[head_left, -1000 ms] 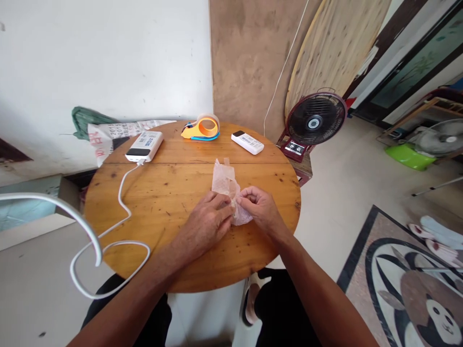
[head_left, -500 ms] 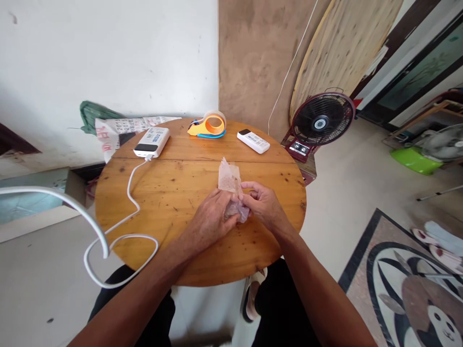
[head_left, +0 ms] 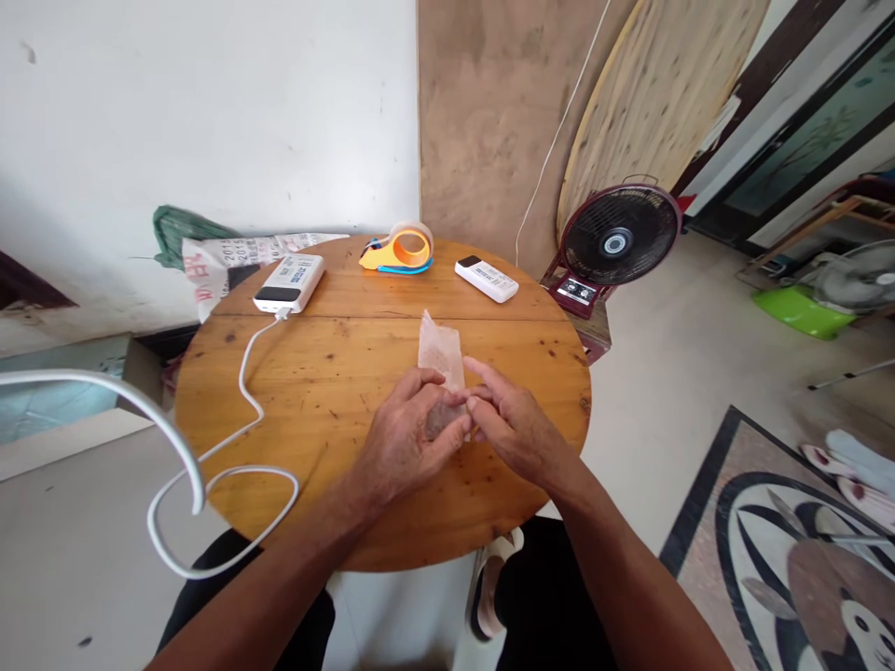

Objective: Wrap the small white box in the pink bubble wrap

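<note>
A strip of translucent, pinkish bubble wrap [head_left: 439, 352] lies on the round wooden table [head_left: 308, 410], its torn far end pointing away from me. My left hand [head_left: 409, 431] is closed round the near part of the wrap, with thumb and fingers on either side. From the right, my right hand [head_left: 514, 421] presses its thumb and bent fingers against the wrap's right edge, and its index finger stretches forward. The near part looks doubled over between the hands. Whether anything lies inside it I cannot tell.
An orange tape dispenser [head_left: 398, 252] stands at the table's back. A white power bank [head_left: 290, 282] with a white cable [head_left: 244, 373] is at the back left, a second power bank [head_left: 486, 278] at the back right. Beyond the right edge stands a dark fan [head_left: 619, 242].
The wrap's near end, which spread out below my fingers, is now gathered between my hands. My left thumb and fingers have come round it. The camera view has shifted slightly.
</note>
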`<state>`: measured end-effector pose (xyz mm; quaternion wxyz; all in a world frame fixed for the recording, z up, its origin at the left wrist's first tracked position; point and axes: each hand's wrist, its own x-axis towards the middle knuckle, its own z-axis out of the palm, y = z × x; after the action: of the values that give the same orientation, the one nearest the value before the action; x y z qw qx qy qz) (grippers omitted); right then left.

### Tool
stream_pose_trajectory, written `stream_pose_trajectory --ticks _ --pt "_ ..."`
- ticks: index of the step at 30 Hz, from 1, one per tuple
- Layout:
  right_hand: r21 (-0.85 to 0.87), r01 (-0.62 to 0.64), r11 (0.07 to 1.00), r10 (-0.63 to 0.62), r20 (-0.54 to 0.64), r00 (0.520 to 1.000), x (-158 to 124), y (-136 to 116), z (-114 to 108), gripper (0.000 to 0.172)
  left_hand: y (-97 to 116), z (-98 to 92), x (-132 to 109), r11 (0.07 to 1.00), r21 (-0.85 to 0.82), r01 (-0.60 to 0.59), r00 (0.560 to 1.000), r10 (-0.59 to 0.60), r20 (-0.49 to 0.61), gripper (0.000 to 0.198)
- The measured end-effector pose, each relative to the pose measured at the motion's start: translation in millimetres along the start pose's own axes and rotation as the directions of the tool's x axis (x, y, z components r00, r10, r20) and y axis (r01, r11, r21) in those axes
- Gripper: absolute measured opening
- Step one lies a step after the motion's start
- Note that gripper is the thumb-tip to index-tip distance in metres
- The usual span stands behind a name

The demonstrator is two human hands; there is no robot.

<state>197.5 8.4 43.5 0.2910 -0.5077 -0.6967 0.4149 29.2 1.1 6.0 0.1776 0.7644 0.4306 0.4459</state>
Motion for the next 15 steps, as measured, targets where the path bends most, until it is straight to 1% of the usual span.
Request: stream_pose_trajectory --ticks 3,6,9,11,13,15 --pt "0.002 0.008 1.000 -0.008 0.011 1.000 0.2 0.7 -0.6 0.054 -0.7 7.1 -1.7 0.999 0.038 0.015 1.000 -0.014 -0.022 0.011" --pt "0.096 -0.030 0.995 0.026 0.044 0.999 2.4 -0.2 -3.2 0.055 -1.5 10.8 -2.2 0.999 0.041 0.017 0.999 -0.015 -0.032 0.008" --pt "0.186 -0.093 0.978 0.076 0.098 0.992 5.2 -3.4 -5.9 0.058 -3.3 10.4 -1.5 0.999 0.041 0.000 1.000 0.000 -0.005 0.012" --pt "0.204 -0.108 0.973 0.084 0.120 0.989 7.4 -4.6 -7.0 0.059 -5.6 9.3 -1.1 0.999 0.048 -0.021 1.000 0.020 0.024 0.015" --pt "0.204 -0.085 0.975 0.064 0.106 0.992 10.5 -2.6 -7.4 0.057 -8.0 8.6 -1.0 0.998 0.057 -0.032 0.998 0.030 0.047 0.016" --pt "0.164 -0.016 0.986 0.012 0.024 1.000 15.1 3.2 -7.5 0.049 -10.1 8.4 -1.2 0.998 0.059 -0.037 0.998 0.034 0.059 0.015"
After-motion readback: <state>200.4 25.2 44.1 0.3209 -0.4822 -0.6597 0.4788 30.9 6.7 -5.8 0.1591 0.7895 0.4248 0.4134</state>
